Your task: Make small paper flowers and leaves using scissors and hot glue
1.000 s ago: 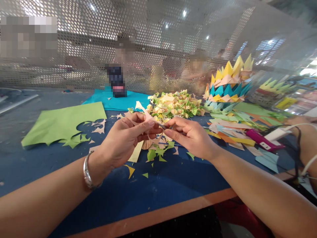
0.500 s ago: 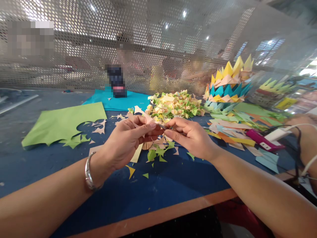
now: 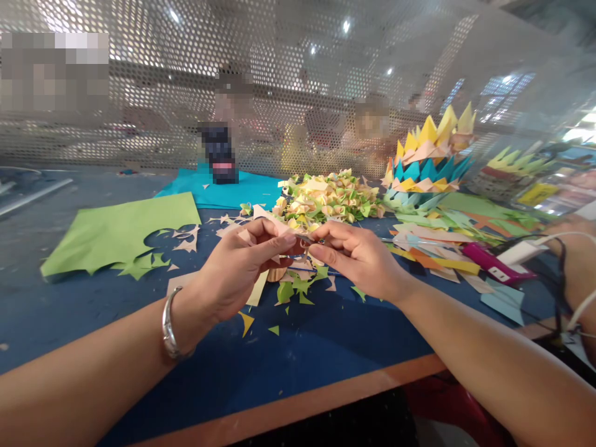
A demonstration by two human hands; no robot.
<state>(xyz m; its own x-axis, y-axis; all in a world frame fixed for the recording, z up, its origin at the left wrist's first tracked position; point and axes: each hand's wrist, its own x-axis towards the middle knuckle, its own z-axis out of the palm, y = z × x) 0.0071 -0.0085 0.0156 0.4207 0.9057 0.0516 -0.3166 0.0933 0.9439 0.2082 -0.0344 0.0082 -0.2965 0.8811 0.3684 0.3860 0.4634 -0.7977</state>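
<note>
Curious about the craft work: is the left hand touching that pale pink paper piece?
Touching. The head view shows the left hand pinching the pale pink paper piece between thumb and fingers.

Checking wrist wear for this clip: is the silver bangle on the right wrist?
No, the silver bangle sits on the wrist of the left hand.

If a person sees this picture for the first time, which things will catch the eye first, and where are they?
In the middle, the left hand and the right hand meet above the blue table, pinching a small pale paper piece between the fingertips. Behind them lies a heap of folded paper bits, and to its right stands a spiky paper crown in yellow, pink and teal. At the left lies a cut green sheet.
</note>
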